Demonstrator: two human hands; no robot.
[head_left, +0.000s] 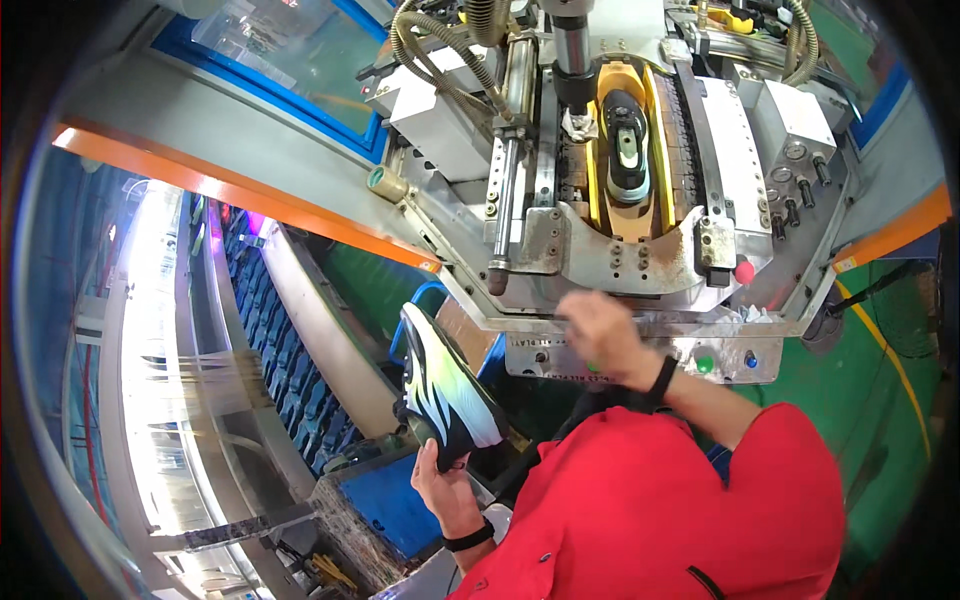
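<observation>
Count two: tapered yellow-to-blue shoe (432, 375), gripped in left hand's (448, 495) fingers; dark rounded shoe (627, 150) between yellow walls of metal machine (590, 262). Right hand (605, 338) near metal panel (730, 370), blurred; finger closure cannot be told.

Over on the machine's metal bed (635, 262), a black shoe (627, 110) with a pale sole sits lengthwise on a tan block (631, 222), flanked by yellow strips (660, 150). Crumpled wrapping (752, 315) lies toward the front ledge's right end. A yellow stripe (893, 362) crosses the green floor (830, 420).
</observation>
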